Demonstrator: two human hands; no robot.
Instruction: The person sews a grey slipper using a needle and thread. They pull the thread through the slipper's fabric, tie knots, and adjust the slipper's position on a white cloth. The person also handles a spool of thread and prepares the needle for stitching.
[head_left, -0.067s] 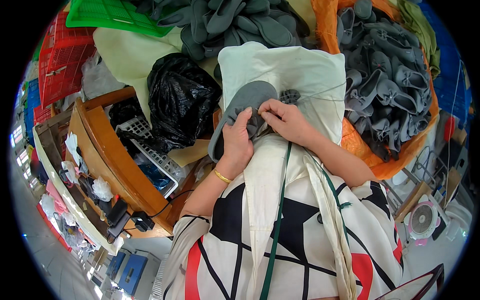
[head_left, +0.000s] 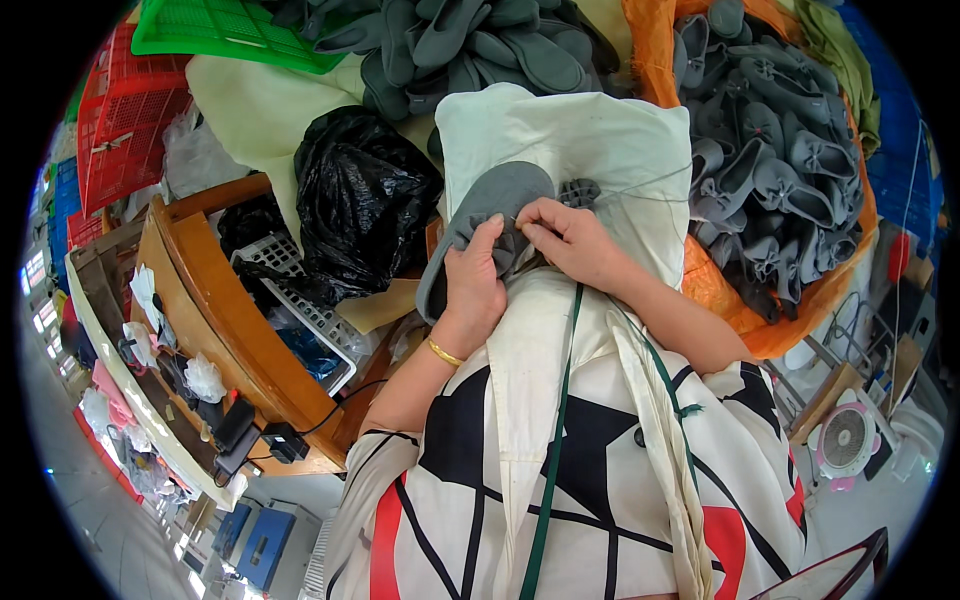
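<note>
Over my lap, my left hand [head_left: 475,275] grips a grey shoe [head_left: 505,188], its thumb pressed on the gathered fabric at the opening. The sole end of the shoe tilts up and away from me. Close against that fabric, my right hand [head_left: 570,240] is closed in a pinch at the left thumb's tip. What its fingers hold is too small to make out. Just beyond the right hand, a small dark grey bow [head_left: 580,192] lies on the white cloth [head_left: 620,130] over my lap. Thin grey threads [head_left: 645,183] run from near the bow toward the cloth's right edge.
Many grey shoes [head_left: 480,45] are heaped ahead, and more fill an orange sack [head_left: 650,50] at right. A black plastic bag [head_left: 365,200] sits left of my lap, beside a wooden drawer [head_left: 215,290] holding a white basket [head_left: 315,305]. A small fan [head_left: 845,440] stands at lower right.
</note>
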